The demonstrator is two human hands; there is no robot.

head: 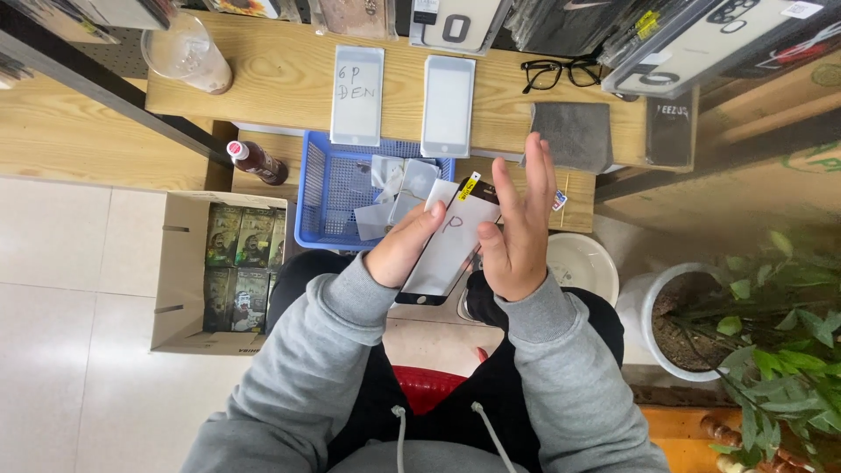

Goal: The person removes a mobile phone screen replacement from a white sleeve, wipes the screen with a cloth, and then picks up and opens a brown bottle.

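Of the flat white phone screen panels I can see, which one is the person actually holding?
The panel with the black rim and yellow tab, held between the left hand and right hand above the lap. The other two panels lie untouched on the wooden shelf.

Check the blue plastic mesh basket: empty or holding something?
Holding something: the blue plastic mesh basket contains several loose clear and white film pieces piled toward its right side.

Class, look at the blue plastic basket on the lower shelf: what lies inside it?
Inside the blue basket lie crumpled clear and white film scraps. Its near right corner is covered by the left hand and the phone glass panel, so anything there is hidden.
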